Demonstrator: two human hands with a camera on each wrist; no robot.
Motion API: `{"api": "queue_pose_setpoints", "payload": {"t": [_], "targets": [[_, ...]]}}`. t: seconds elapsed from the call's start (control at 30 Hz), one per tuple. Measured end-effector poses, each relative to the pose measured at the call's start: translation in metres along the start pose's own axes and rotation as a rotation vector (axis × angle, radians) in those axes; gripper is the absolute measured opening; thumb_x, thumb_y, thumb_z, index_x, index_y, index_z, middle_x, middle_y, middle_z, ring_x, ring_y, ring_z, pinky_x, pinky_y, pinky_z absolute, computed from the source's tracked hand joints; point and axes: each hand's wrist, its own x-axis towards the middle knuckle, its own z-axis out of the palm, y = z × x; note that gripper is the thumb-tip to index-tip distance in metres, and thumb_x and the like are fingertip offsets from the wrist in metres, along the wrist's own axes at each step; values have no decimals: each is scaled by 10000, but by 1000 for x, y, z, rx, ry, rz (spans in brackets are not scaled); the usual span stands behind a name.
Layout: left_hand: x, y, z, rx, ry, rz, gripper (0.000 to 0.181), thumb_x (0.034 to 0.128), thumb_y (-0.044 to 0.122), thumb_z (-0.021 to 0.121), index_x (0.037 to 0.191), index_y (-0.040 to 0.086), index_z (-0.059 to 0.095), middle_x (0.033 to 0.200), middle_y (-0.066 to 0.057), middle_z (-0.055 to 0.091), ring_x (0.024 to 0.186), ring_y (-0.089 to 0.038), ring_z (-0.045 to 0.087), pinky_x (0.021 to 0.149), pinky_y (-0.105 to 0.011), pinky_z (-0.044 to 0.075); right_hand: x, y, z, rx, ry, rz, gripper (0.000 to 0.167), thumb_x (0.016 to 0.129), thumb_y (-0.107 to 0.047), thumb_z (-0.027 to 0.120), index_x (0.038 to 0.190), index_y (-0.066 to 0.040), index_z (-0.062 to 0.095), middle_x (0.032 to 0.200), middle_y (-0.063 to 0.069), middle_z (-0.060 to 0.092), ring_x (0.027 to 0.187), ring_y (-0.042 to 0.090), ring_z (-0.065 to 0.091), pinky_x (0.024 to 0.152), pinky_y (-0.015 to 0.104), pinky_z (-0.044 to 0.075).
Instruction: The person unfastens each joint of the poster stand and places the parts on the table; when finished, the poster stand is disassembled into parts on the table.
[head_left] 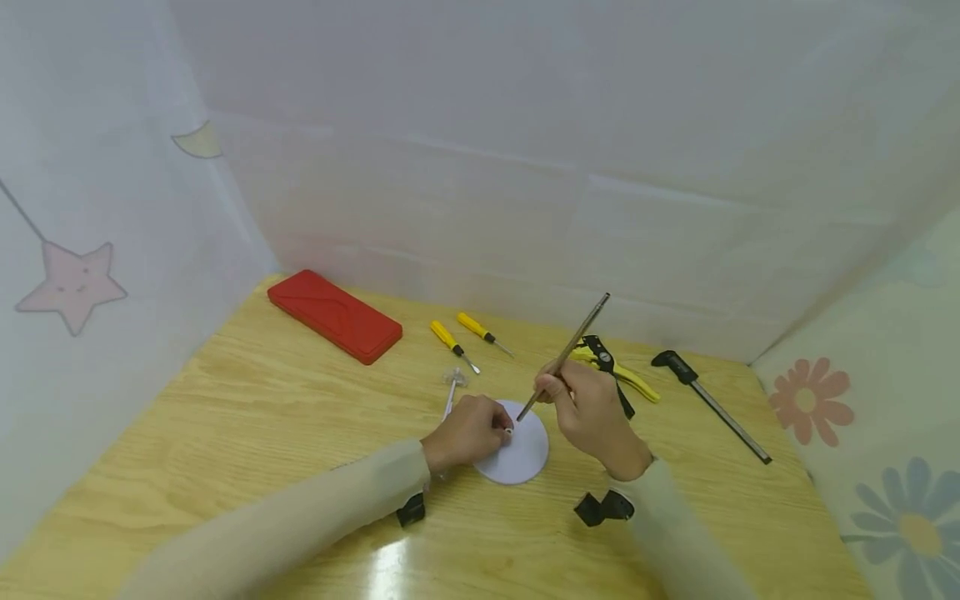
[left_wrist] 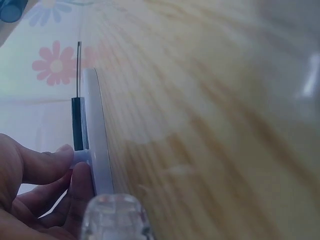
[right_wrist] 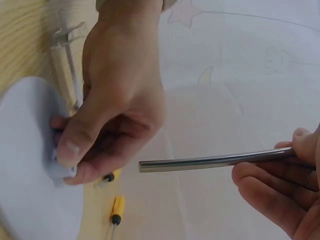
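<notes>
A round white disc [head_left: 525, 457] lies flat on the wooden table. At its upper left part, my left hand [head_left: 468, 431] pinches a small white piece [right_wrist: 64, 172] between thumb and fingers, against the disc. My right hand [head_left: 592, 410] grips a thin metal rod [head_left: 576, 339] in the air, its lower end above the disc's upper edge. In the right wrist view the rod [right_wrist: 200, 162] points toward my left hand [right_wrist: 122, 90], apart from it. The left wrist view shows the left thumb and fingers [left_wrist: 47, 167] at the white piece beside the disc [left_wrist: 96, 125].
Behind the disc are a clear plastic part with a rod [head_left: 453, 379] and two yellow screwdrivers [head_left: 445, 335] [head_left: 474, 325]. A red case [head_left: 335, 315] lies back left. Yellow-black pliers [head_left: 633, 382] and a caliper [head_left: 723, 414] lie on the right. Fabric walls stand around the table.
</notes>
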Motion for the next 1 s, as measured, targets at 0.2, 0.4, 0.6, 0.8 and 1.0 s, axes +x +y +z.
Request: {"api": "queue_pose_setpoints", "payload": {"t": [0.2, 0.4, 0.6, 0.8, 1.0], "targets": [[2, -8, 1, -8, 2, -11, 46, 862, 76, 752, 893, 62, 783, 814, -23, 743, 741, -86, 626, 623, -205, 531, -2, 3, 0, 9, -98, 70, 38, 965, -56, 648, 951, -51, 683, 797, 31, 704, 697, 118, 702, 637, 169, 571], [5, -11, 1, 2, 2, 19, 68, 846, 88, 750, 892, 59, 790, 803, -16, 750, 714, -66, 629, 615, -200, 530, -3, 6, 1, 16, -97, 120, 84, 987, -118, 639, 948, -63, 690, 782, 11, 711, 667, 92, 705, 613, 151, 562], [6, -8, -3, 3, -7, 32, 78, 829, 103, 742, 873, 61, 791, 800, -23, 760, 699, -65, 646, 603, -202, 539, -1, 6, 0, 48, -90, 141, 146, 999, -148, 626, 937, -33, 693, 772, 31, 730, 646, 130, 718, 616, 117, 552], [5, -5, -6, -11, -24, 20, 85, 827, 104, 742, 879, 59, 791, 806, -32, 768, 695, -61, 649, 604, -198, 539, -1, 4, 0, 59, -100, 156, 110, 987, -117, 637, 941, -34, 692, 780, 26, 730, 652, 107, 718, 627, 104, 547], [5, -7, -3, -15, -24, 15, 72, 830, 104, 742, 871, 65, 788, 802, -30, 766, 695, -68, 649, 608, -204, 543, -3, 3, 1, 85, -127, 194, 54, 980, -91, 644, 952, -75, 687, 775, 5, 729, 658, 69, 712, 626, 125, 556]]}}
